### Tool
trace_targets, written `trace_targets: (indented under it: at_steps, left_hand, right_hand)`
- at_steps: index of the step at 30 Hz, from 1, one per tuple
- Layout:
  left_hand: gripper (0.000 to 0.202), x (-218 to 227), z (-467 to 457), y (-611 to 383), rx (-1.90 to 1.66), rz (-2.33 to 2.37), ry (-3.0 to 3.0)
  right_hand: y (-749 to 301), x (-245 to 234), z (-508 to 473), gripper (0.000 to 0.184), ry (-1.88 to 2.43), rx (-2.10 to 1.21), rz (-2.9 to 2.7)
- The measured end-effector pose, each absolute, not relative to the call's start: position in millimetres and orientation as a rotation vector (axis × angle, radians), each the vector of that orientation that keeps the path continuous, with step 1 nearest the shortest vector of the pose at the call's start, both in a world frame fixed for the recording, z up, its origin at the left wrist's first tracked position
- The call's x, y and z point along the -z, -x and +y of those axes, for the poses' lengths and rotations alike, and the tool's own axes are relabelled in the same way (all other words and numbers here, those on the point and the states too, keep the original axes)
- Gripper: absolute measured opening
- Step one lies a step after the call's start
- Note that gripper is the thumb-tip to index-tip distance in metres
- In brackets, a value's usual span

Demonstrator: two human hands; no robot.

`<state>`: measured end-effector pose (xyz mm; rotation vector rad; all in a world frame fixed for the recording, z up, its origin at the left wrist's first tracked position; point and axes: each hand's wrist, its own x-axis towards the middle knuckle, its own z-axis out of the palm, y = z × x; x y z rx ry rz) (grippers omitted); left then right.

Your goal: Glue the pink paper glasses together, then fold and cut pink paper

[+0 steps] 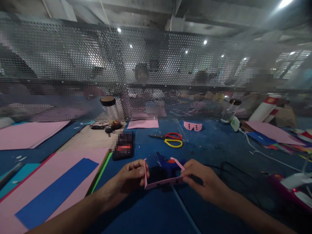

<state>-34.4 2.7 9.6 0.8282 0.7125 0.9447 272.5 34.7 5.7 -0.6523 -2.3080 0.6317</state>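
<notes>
A folded strip of pink paper (163, 183) stretches between my hands, its two ends bent up. My left hand (133, 174) pinches the left end, fingers closed on it. At the other end, my right hand (200, 178) grips the paper between thumb and fingers. Just beyond the strip lies a blue tool with a red-orange part (168, 161), partly hidden, its kind unclear. Scissors with one red and one yellow handle (173, 139) rest farther back. Behind them to the right is a pink paper cutout (193, 126) with dark square holes.
A phone (123, 146) and a cork-lidded jar (110, 112) stand left of centre. Pink sheets with a blue strip (57, 191) cover the left. At right are a glass bottle (230, 111), a white cable (263, 152) and a magenta-and-white device (292, 191). A perforated metal screen (156, 65) closes the back.
</notes>
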Motion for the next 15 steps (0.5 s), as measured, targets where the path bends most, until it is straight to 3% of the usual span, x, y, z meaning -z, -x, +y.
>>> trace_targets:
  at_steps: [15]
  left_hand:
    - [0.006, -8.1, 3.2, 35.0, -0.943, 0.751, -0.846]
  right_hand:
    - [-272.4, -4.7, 33.0, 0.011, 0.657, -0.644, -2.318]
